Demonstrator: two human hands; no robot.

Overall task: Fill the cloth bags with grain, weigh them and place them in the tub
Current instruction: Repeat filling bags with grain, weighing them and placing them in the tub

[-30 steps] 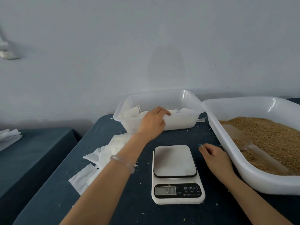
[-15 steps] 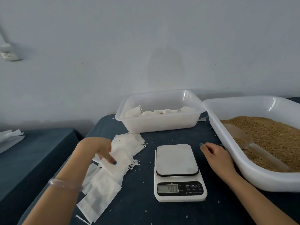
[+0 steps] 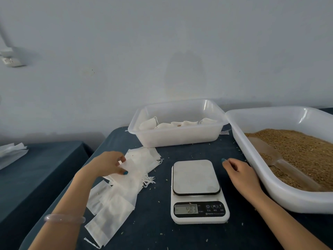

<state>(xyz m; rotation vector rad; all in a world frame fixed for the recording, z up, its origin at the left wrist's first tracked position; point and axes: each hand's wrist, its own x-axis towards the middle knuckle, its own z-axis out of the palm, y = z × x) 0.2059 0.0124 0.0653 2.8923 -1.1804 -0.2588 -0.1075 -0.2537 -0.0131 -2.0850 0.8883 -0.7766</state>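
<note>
The left hand (image 3: 108,164), back from the tub (image 3: 180,138) at the tabletop's (image 3: 155,222) far edge, now pinches the top of the empty cloth bags (image 3: 138,168) near the left edge, so a fresh fill looks to be starting, while the right hand (image 3: 241,175) rests loosely curled, holding nothing, between scale (image 3: 196,177) and grain tray (image 3: 266,184).

Grain tray (image 3: 288,197) cut off at R edge. Scale (image 3: 196,175) readout too blurry to read. Filled bags (image 3: 164,125) half hidden behind tub (image 3: 180,138) wall.

Bare tablecloth (image 3: 158,197) runs between scale (image 3: 196,176) and bag pile (image 3: 124,192) — tub (image 3: 180,138) blocks the back, grain tray (image 3: 266,179) the right.
</note>
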